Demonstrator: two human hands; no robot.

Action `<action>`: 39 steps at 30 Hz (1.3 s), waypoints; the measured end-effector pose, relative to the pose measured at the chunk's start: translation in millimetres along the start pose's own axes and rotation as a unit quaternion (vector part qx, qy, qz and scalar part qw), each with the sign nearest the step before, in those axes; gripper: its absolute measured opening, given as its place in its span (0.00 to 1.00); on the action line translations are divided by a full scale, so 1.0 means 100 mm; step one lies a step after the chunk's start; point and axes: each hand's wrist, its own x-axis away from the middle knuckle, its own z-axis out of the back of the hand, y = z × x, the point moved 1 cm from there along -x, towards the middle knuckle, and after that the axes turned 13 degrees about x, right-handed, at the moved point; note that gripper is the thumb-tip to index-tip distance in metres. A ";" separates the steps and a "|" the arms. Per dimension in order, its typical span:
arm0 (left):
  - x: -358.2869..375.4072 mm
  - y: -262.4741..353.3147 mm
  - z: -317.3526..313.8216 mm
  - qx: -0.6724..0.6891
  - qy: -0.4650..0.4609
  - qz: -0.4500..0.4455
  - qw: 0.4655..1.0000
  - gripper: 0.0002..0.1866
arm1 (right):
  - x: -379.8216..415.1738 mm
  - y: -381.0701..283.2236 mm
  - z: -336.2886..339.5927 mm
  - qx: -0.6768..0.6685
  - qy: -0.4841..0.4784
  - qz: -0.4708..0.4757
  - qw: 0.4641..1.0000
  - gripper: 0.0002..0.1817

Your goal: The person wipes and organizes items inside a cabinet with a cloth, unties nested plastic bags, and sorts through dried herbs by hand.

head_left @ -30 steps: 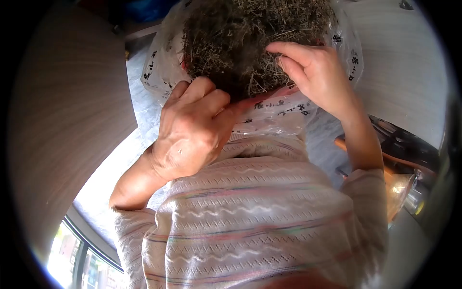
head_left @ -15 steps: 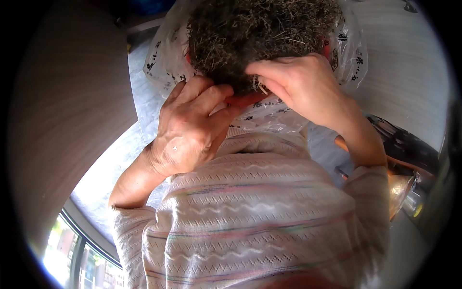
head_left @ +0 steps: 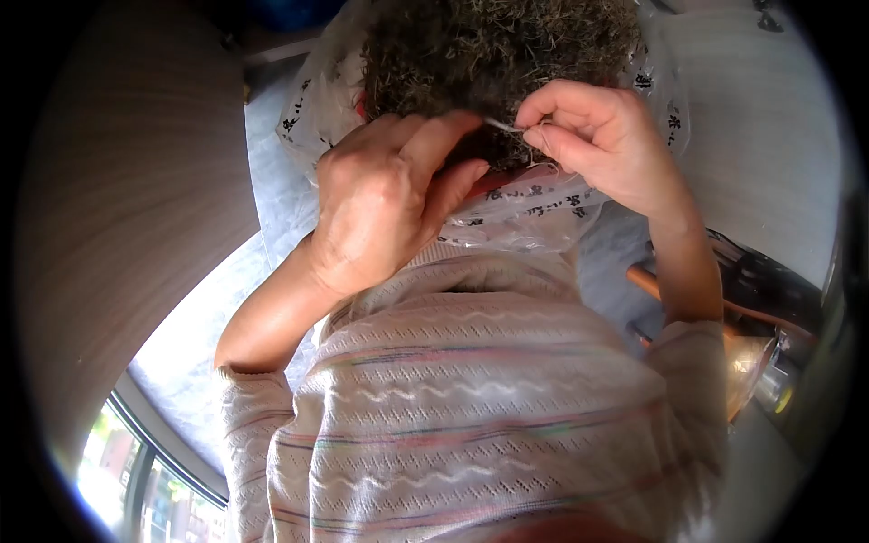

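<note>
A heap of dried, dark brown-green herb [head_left: 507, 54], finely stemmed and tangled, fills a red-edged container lined with a clear plastic bag [head_left: 534, 204] printed with black characters. My right hand [head_left: 606, 140] pinches a thin pale stem [head_left: 504, 125] between thumb and forefinger over the heap's near right side. The stem's other end reaches the index fingertip of my left hand [head_left: 385, 195]. That hand lies over the near left edge of the heap, thumb and index finger apart. Its other fingertips are hidden in the herb's shadow.
A brown wooden panel [head_left: 154, 154] curves along the left, and a pale panel [head_left: 760, 118] stands at the right. Dark and orange-brown items and a clear container [head_left: 774, 385] lie at lower right. Grey marbled flooring [head_left: 281, 181] shows between them.
My right hand has lifted off the herb and turned, now with a pale stem in its pinch. My left hand has shifted right and its thumb has spread from the fingers.
</note>
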 end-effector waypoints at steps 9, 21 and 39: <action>-0.11 -0.05 -0.06 0.019 0.037 -0.044 0.998 0.08 | -0.04 -0.06 -0.02 -0.094 -0.056 -0.005 0.994 0.04; -0.07 -0.13 0.04 0.217 0.063 0.041 0.973 0.07 | 0.01 -0.14 -0.03 -0.211 -0.050 -0.011 0.976 0.09; -0.58 -0.09 0.04 -0.113 0.030 -0.137 0.984 0.20 | 1.62 1.30 0.35 -0.294 0.255 -0.209 0.897 0.08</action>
